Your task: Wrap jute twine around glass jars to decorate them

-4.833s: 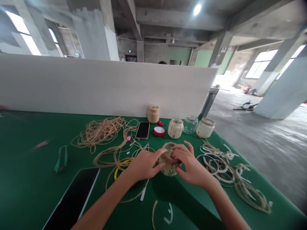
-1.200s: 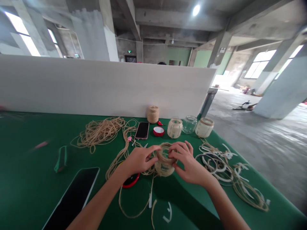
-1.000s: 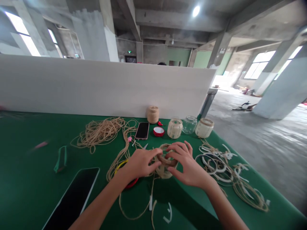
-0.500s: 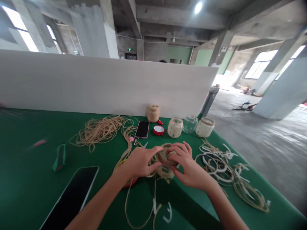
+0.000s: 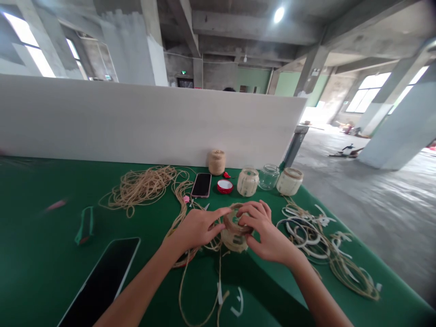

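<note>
A small glass jar partly wound with jute twine (image 5: 233, 236) sits between my hands on the green table (image 5: 41, 263). My left hand (image 5: 195, 227) is closed on the jar's left side, thumb and forefinger pinching at its neck. On the jar's right side and rim, the fingers of my right hand (image 5: 264, 231) curl closed. Loose twine (image 5: 190, 281) trails from the jar toward me and back to a tangled heap of twine (image 5: 143, 186).
At the back stand a twine spool (image 5: 217, 162), a wrapped jar (image 5: 248, 181), a bare glass jar (image 5: 268, 176), another wrapped jar (image 5: 289, 181), a red lid (image 5: 225, 186) and a phone (image 5: 201, 185). A tablet (image 5: 98, 286) lies near left, offcut strips (image 5: 316, 236) right. A white partition (image 5: 136, 122) runs behind.
Both hands have stayed on the jar, turning it slightly while the twine loop in front shifted toward me. The red ring under my left wrist is now mostly covered.
</note>
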{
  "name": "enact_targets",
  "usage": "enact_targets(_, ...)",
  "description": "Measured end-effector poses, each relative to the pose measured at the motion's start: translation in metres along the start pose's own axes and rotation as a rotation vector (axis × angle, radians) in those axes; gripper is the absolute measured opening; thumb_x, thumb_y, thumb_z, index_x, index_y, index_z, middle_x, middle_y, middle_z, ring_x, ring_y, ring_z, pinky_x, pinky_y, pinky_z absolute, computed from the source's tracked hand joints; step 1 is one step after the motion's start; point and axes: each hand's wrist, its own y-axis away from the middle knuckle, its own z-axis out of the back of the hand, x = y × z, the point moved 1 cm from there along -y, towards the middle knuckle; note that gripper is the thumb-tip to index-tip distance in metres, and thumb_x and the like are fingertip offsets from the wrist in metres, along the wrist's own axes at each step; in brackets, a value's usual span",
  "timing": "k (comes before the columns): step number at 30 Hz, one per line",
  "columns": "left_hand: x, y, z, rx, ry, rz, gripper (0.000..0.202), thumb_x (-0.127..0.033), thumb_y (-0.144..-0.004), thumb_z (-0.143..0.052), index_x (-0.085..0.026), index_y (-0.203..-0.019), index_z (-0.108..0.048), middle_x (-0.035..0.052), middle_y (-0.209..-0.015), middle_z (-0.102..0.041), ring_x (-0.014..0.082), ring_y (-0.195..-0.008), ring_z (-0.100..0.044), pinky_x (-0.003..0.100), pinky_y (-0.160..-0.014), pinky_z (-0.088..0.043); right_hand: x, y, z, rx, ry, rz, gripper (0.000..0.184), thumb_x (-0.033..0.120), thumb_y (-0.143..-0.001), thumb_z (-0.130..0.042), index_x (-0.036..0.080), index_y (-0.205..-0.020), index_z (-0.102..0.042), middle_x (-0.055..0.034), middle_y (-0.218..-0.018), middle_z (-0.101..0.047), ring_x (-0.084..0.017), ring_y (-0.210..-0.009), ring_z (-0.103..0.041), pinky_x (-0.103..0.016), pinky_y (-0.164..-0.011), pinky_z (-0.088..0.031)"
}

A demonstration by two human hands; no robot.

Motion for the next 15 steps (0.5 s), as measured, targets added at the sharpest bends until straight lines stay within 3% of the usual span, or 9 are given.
enact_targets(3, -0.001, 0.0, -0.001, -0.008, -0.011, -0.002, 0.038, -0.036, -0.09, -0.036, -0.026, -0.126, -0.037, -0.0019, -0.068, -0.063, 0.0145, -0.054, -0.056, 0.021, -0.049, -0.032, -0.001, 0.0, -0.001, 0.001, 0.004, -0.001, 0.013, 0.016, -0.068, -0.053, 0.021, -0.08, -0.052, -0.0045, -0.107, -0.052, -0.025, -0.113, -0.036, -0.051, -0.104, -0.006)
enact_targets(7, -0.007, -0.001, -0.006, -0.011, 0.025, -0.013, 0.038, -0.036, -0.089, -0.037, -0.024, -0.125, -0.035, -0.0023, -0.068, -0.062, 0.0164, -0.059, -0.058, 0.023, -0.053, -0.036, 0.003, -0.001, -0.004, -0.014, 0.017, -0.007, 0.019, 0.031, -0.072, -0.058, 0.022, -0.088, -0.055, -0.006, -0.109, -0.053, -0.027, -0.114, -0.036, -0.053, -0.103, -0.003)
enact_targets(10, -0.016, -0.002, -0.011, -0.014, 0.035, -0.009, 0.037, -0.038, -0.089, -0.038, -0.02, -0.12, -0.038, -0.001, -0.071, -0.062, 0.0175, -0.062, -0.059, 0.025, -0.056, -0.038, 0.005, -0.001, -0.006, -0.025, 0.034, 0.007, 0.014, 0.022, -0.075, -0.053, 0.022, -0.088, -0.056, -0.0047, -0.109, -0.054, -0.025, -0.114, -0.037, -0.052, -0.104, -0.002)
enact_targets(15, -0.022, -0.003, -0.014, -0.036, -0.002, 0.006, 0.04, -0.045, -0.089, -0.035, -0.017, -0.117, -0.04, 0.0009, -0.071, -0.062, 0.0178, -0.062, -0.059, 0.026, -0.056, -0.039, 0.001, 0.0, -0.006, -0.007, 0.013, 0.023, 0.022, 0.013, -0.071, -0.051, 0.022, -0.09, -0.055, -0.0041, -0.11, -0.053, -0.025, -0.116, -0.035, -0.052, -0.103, -0.005)
